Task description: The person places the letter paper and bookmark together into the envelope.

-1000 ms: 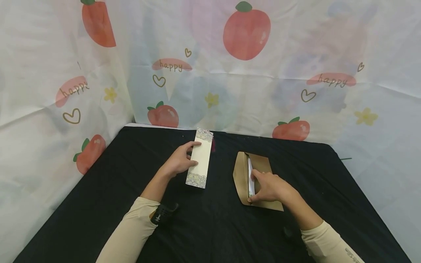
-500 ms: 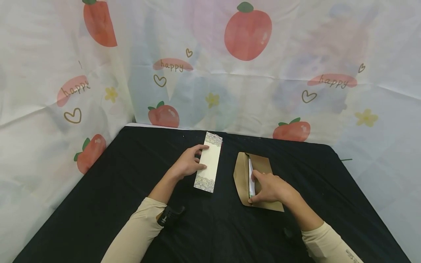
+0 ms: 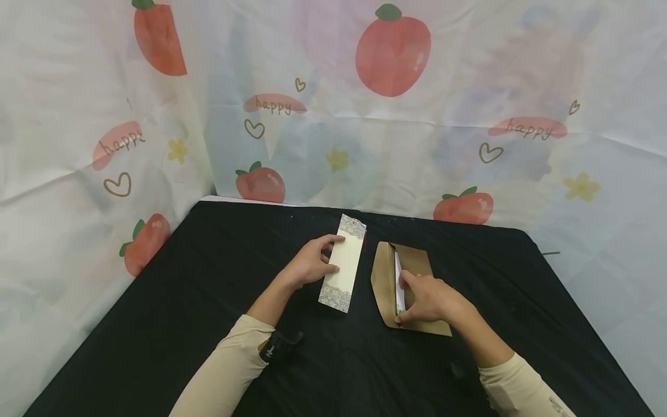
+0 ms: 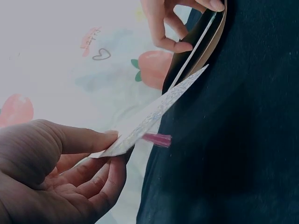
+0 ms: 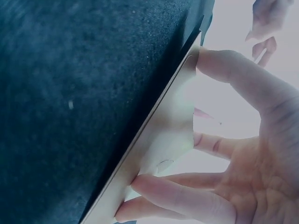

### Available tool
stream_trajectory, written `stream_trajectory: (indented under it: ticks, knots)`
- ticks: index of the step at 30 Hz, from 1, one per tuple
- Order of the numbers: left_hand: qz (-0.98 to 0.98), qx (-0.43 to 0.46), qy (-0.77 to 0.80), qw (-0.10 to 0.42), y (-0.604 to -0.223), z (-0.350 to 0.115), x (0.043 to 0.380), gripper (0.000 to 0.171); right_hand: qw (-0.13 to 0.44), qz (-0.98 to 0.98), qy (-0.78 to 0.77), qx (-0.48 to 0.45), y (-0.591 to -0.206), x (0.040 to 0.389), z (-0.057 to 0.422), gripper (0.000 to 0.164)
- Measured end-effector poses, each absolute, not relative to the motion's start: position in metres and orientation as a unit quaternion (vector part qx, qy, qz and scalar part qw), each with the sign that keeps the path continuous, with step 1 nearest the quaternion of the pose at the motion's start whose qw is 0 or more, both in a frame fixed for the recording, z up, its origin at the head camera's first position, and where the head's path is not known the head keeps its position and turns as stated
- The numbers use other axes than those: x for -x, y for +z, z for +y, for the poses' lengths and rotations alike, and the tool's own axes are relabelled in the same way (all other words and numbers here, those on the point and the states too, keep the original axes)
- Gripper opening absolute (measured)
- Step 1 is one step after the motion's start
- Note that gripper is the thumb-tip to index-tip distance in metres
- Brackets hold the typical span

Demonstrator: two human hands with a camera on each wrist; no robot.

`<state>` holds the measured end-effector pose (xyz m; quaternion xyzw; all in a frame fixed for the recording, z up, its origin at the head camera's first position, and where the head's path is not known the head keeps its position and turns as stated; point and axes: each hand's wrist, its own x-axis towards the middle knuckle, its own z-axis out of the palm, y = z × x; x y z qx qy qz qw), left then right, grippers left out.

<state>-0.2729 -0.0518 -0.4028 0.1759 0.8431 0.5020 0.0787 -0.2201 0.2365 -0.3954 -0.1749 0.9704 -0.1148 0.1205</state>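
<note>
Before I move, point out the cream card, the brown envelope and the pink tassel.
Cream card (image 3: 347, 260), head view: middle of its plain panel.
Brown envelope (image 3: 384, 284), head view: its open flap.
Pink tassel (image 4: 159, 140), left wrist view: its strands.

one bare left hand (image 3: 311, 264) plus one bare right hand (image 3: 429, 297), two beige fabric sleeves (image 3: 229, 365). one long cream rectangular paper card (image 3: 344, 263), one pink tassel (image 4: 158, 139), one brown paper envelope (image 3: 384, 284), one white paper insert (image 3: 400, 284). on the pale printed cloth (image 3: 625, 69) i'm getting five red fruits (image 3: 393, 56), three yellow flowers (image 3: 582, 186), three pink "happy" labels (image 3: 527, 128), five brown heart outlines (image 3: 487, 163).
</note>
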Motion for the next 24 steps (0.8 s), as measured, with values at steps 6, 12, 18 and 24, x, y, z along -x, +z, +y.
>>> stream_trajectory:
  ticks: [6,12,18,24]
  knots:
    - [0.846,-0.182,0.493,0.086,-0.404,-0.04,0.271,0.067,0.119,0.97,-0.116,0.176,-0.396,0.219,0.237,0.067]
    - [0.843,-0.194,0.493,0.099,-0.405,-0.032,0.272,0.067,0.114,0.97,-0.114,0.18,-0.396,0.219,0.238,0.067]
    - [0.84,-0.21,0.489,0.107,-0.407,-0.024,0.268,0.068,0.114,0.97,-0.113,0.182,-0.396,0.218,0.238,0.066]
    - [0.837,-0.225,0.484,0.116,-0.409,-0.015,0.265,0.066,0.113,0.97,-0.115,0.183,-0.396,0.218,0.238,0.065]
